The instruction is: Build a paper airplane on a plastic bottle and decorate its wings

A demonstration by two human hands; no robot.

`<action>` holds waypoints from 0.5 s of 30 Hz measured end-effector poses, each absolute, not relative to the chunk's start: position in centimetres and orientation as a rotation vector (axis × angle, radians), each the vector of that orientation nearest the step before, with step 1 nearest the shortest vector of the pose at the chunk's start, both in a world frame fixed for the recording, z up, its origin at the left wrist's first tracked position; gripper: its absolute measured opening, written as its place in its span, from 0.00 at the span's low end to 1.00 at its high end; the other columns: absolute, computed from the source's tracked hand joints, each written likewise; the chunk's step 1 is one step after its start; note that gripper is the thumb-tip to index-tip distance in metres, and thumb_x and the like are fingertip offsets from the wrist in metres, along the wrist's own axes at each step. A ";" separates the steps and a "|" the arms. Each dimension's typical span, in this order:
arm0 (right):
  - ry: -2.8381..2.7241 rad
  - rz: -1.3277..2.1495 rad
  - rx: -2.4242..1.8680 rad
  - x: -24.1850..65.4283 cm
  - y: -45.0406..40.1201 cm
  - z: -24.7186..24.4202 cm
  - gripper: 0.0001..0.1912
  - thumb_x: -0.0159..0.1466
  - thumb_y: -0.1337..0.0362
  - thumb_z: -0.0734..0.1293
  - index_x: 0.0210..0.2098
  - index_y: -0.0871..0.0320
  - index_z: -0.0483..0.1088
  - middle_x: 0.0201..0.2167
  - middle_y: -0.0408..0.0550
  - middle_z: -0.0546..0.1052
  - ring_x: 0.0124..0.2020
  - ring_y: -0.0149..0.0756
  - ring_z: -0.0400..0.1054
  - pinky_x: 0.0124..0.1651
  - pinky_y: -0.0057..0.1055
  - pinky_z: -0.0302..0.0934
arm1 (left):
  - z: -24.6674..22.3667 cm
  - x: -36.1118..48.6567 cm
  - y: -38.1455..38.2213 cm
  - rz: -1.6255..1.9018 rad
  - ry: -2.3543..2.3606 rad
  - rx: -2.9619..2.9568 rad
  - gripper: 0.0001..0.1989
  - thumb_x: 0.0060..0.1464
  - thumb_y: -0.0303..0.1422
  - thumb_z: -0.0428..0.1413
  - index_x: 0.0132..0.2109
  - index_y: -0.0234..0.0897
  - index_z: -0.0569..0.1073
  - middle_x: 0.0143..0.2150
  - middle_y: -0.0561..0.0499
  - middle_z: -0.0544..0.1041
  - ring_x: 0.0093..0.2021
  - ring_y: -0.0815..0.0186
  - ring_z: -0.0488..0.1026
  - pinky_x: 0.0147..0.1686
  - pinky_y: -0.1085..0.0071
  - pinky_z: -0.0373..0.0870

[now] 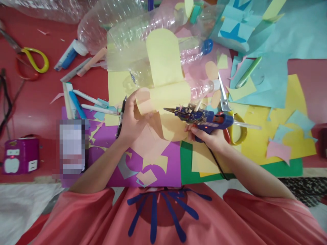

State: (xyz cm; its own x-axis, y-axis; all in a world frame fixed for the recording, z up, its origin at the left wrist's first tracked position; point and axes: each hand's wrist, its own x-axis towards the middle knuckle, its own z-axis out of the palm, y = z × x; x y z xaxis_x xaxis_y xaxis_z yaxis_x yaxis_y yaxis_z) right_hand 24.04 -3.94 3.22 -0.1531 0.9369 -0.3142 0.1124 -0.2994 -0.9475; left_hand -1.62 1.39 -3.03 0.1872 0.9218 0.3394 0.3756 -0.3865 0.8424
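Note:
My left hand [134, 117] is closed on a yellow paper cutout [165, 59], which has a long rounded flap pointing away from me, a rolled band across its middle and another rounded flap towards me. In my right hand [204, 134] is a blue glue gun [206, 119], its nozzle pointing left close over the paper's middle. Strings and scraps of dried glue cling to its front, a small orange light shows on its side, and a clear glue stick [247, 125] sticks out of the back. Whether the nozzle touches the paper I cannot tell.
Clear plastic bottles [143, 30] lie behind the paper. Scissors with red and yellow handles [238, 129] rest to the right, another pair of scissors [34, 59] at far left. Pens [94, 98], a phone [73, 146] and a purple box [20, 154] are on the left, among coloured paper sheets.

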 end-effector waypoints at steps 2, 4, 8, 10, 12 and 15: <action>-1.248 1.498 -1.502 24.0 -4.0 3.3 0.23 0.52 0.42 0.72 0.24 0.56 0.70 0.16 0.43 0.71 0.18 0.32 0.67 0.26 0.33 0.67 | -2.9 -1.6 1.4 1.160 1.208 1.846 0.40 0.50 0.57 0.59 0.66 0.52 0.56 0.64 0.41 0.65 0.63 0.51 0.68 0.59 0.54 0.71; -1.253 1.448 -1.577 24.0 -4.0 3.2 0.24 0.51 0.41 0.71 0.23 0.56 0.69 0.16 0.43 0.71 0.19 0.33 0.66 0.28 0.34 0.66 | -2.9 -1.6 1.4 1.146 1.195 1.857 0.41 0.50 0.57 0.58 0.66 0.53 0.54 0.65 0.42 0.64 0.64 0.52 0.67 0.59 0.54 0.71; -1.283 1.363 -1.622 23.9 -4.1 3.0 0.21 0.53 0.44 0.70 0.22 0.56 0.66 0.17 0.43 0.69 0.21 0.33 0.64 0.30 0.35 0.63 | -2.9 -1.6 1.4 1.136 1.198 1.849 0.42 0.50 0.57 0.58 0.67 0.52 0.54 0.65 0.41 0.64 0.65 0.52 0.66 0.60 0.53 0.70; -1.306 1.349 -1.609 23.8 -4.0 3.0 0.20 0.54 0.46 0.69 0.22 0.55 0.65 0.17 0.43 0.69 0.21 0.33 0.64 0.30 0.35 0.62 | -2.9 -1.5 1.4 1.151 1.205 1.844 0.41 0.50 0.57 0.58 0.66 0.53 0.54 0.65 0.42 0.64 0.64 0.51 0.67 0.60 0.53 0.71; -1.326 1.353 -1.589 23.7 -4.0 3.0 0.18 0.55 0.49 0.69 0.22 0.55 0.65 0.17 0.43 0.69 0.21 0.32 0.64 0.30 0.35 0.62 | -2.9 -1.5 1.4 1.161 1.207 1.849 0.40 0.50 0.57 0.59 0.66 0.53 0.55 0.65 0.42 0.64 0.64 0.51 0.67 0.59 0.53 0.71; -1.344 1.355 -1.561 23.6 -3.9 2.9 0.15 0.55 0.51 0.68 0.23 0.55 0.66 0.16 0.41 0.68 0.20 0.32 0.63 0.30 0.34 0.61 | -2.9 -1.5 1.4 1.151 1.196 1.921 0.40 0.52 0.56 0.58 0.67 0.53 0.53 0.66 0.41 0.63 0.65 0.51 0.65 0.60 0.52 0.70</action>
